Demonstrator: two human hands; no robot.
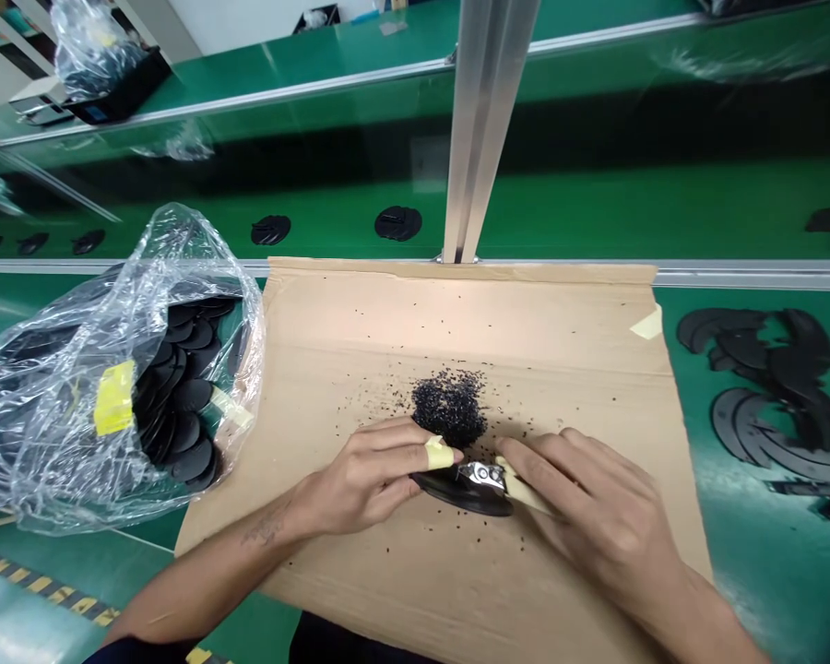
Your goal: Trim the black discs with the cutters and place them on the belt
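Note:
My left hand (380,470), with yellow tape round a finger, grips the left side of a black round disc (467,498) above the cardboard sheet (360,341). In my right hand (595,512) is a pair of nippers (484,474), fingers wrapped round its pale yellow handles. The nippers' metal head points left and lies against the disc's upper edge; whether its jaws are closed I cannot make out. Just beyond the disc lies a heap of small black bits (449,406), with more bits scattered over the cardboard.
At left, a clear plastic bag (200,249) holds many black discs (186,397). Curved black pieces (788,387) lie on the green table at right. A metal post (488,129) rises behind the cardboard. Black discs (397,222) lie on the green surface beyond.

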